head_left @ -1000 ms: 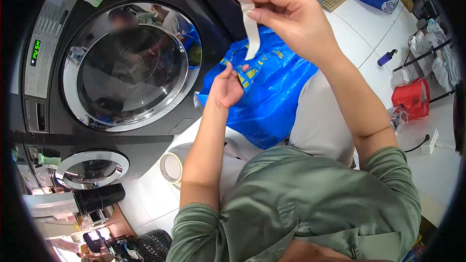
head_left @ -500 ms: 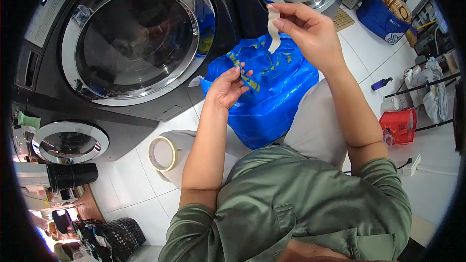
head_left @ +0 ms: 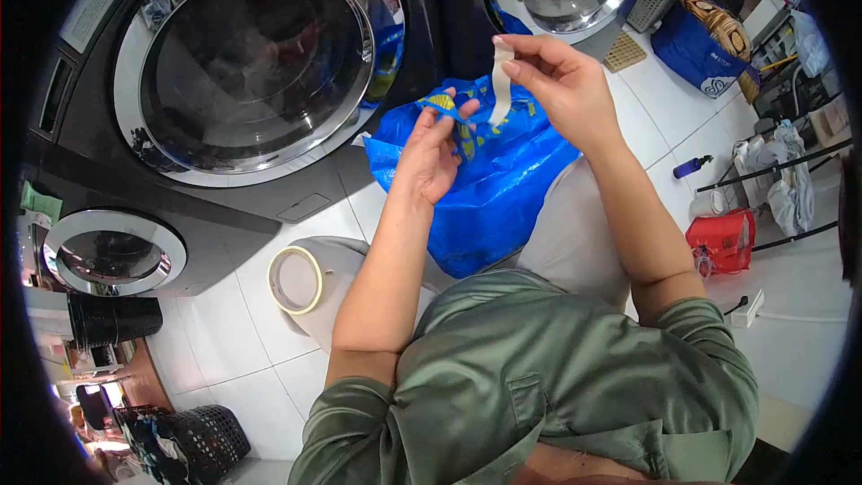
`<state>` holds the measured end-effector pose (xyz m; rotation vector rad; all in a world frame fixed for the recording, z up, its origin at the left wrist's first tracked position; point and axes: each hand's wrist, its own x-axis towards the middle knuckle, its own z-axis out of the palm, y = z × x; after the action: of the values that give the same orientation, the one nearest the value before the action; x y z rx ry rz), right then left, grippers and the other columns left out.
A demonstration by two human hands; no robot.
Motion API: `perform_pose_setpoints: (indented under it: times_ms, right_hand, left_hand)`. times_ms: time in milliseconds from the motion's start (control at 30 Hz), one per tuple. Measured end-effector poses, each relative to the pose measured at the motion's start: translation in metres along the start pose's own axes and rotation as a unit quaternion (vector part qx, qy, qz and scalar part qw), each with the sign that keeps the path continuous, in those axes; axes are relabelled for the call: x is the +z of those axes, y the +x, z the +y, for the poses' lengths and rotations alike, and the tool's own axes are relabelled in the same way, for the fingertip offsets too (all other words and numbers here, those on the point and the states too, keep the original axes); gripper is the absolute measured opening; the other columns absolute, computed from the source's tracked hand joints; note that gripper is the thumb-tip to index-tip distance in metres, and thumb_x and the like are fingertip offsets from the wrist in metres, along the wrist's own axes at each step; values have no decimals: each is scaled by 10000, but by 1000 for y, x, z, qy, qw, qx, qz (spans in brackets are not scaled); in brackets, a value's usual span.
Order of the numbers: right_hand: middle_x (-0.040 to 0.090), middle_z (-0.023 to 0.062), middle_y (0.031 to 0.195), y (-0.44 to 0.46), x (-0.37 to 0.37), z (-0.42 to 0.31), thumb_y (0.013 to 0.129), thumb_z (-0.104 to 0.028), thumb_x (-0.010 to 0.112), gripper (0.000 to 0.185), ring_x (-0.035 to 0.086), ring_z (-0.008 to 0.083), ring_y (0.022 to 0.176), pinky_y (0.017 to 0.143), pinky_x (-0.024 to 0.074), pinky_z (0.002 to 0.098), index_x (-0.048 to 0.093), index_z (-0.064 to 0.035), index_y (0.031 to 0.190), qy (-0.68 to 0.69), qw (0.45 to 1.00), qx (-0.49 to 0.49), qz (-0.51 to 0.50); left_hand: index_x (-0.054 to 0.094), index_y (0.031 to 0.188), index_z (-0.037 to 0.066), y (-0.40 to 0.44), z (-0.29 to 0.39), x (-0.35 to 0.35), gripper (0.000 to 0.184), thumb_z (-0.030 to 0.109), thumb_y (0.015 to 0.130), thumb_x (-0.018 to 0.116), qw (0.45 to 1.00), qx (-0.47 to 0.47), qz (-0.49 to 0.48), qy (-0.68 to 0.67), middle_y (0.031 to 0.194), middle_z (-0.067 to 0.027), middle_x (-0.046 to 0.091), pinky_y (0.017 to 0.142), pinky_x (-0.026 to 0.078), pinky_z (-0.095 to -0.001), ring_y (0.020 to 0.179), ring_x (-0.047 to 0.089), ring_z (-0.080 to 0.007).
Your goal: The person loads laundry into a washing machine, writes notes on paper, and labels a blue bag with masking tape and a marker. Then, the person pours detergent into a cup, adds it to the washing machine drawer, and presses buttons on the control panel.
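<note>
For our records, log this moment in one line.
right grip: pinching pale strip | left grip: holding yellow-blue strap | blue bag: in front

Front-loading laundry machine, upper left. Dark-blue spray bottle on white floor tiles, near red bag. Perforated black basket, lower left.

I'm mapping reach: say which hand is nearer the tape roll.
Left. In the picture, the left hand is up-right of the tape roll; the right hand is farther up-right.
</note>
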<state>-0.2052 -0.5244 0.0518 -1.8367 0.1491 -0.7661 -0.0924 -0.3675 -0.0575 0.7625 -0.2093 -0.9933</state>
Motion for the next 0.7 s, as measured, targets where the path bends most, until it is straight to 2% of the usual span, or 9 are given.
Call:
perform_pose_setpoints:
  times_ms: [267, 300, 333, 400, 433, 467, 533, 600, 700]
  right_hand:
    - [700, 49, 966, 4, -17, 5, 905, -77, 663, 266, 625, 88, 889, 809, 492, 225, 686, -30, 1165, 65, 997, -7, 35]
    - [700, 48, 966, 4, -18, 5, 907, -78, 663, 265, 624, 86, 889, 808, 492, 223, 686, -31, 1166, 70, 997, -8, 35]
    - [700, 48, 967, 4, -20, 5, 907, -78, 663, 264, 624, 85, 888, 808, 492, 222, 686, -31, 1165, 64, 997, -9, 34]
    - [700, 48, 971, 2, -22, 3, 907, -79, 664, 262, 624, 83, 887, 807, 492, 221, 686, -30, 1164, 52, 998, -6, 33]
    - [701, 48, 970, 0, -23, 3, 907, -80, 664, 260, 625, 85, 886, 805, 493, 222, 687, -28, 1161, 51, 998, -8, 35]
    - [701, 49, 970, 0, -23, 2, 907, -80, 663, 259, 627, 87, 885, 804, 495, 223, 687, -27, 1159, 50, 998, -12, 36]
    - [701, 50, 966, 1, -23, -1, 908, -81, 662, 255, 630, 92, 883, 801, 497, 226, 688, -24, 1155, 46, 998, -21, 42]
    - [701, 50, 961, -1, -22, -4, 908, -82, 660, 253, 633, 97, 882, 798, 499, 229, 688, -21, 1152, 37, 998, -23, 49]
    - [689, 64, 1062, -1, -22, -6, 912, -57, 658, 269, 640, 117, 958, 876, 514, 248, 666, -2, 1176, 29, 999, -8, 25]
  left_hand:
    - [322, 1458, 264, -15, 46, 13, 540, 281, 982, 575, 983, 135, -117, 42, 1386, -122, 533, 914, 465, -412, 1084, 598, -228]
    - [478, 1374, 193, -21, 49, 26, 457, 231, 946, 632, 989, 121, -63, 63, 1242, -143, 628, 825, 500, -378, 957, 643, -243]
    - [535, 1302, 159, -21, 56, 31, 396, 210, 925, 644, 939, 159, 19, 303, 1161, -150, 647, 789, 501, -370, 906, 647, -254]
    - [649, 1159, 92, -19, 68, 32, 286, 168, 884, 668, 655, 202, 171, 708, 999, -165, 685, 718, 502, -354, 804, 655, -276]
    - [684, 839, 4, -12, 65, 26, 164, 168, 837, 699, 558, 411, 217, 688, 690, -108, 664, 580, 480, -326, 572, 608, -188]
    - [663, 858, -10, -12, 68, 23, 153, 138, 825, 686, 499, 451, 229, 704, 737, -108, 687, 587, 485, -332, 602, 631, -199]
    - [631, 748, -11, -19, 76, 39, 201, 158, 855, 622, 681, 249, 313, 614, 787, -135, 704, 679, 523, -398, 710, 686, -286]
    - [601, 685, 23, -17, 85, 38, 244, 178, 873, 578, 936, 144, 211, 242, 857, -156, 707, 766, 520, -460, 855, 681, -342]
    - [597, 872, -7, -15, 87, 29, 269, 245, 905, 508, 991, 69, 116, -14, 949, -164, 702, 897, 479, -495, 1014, 645, -392]
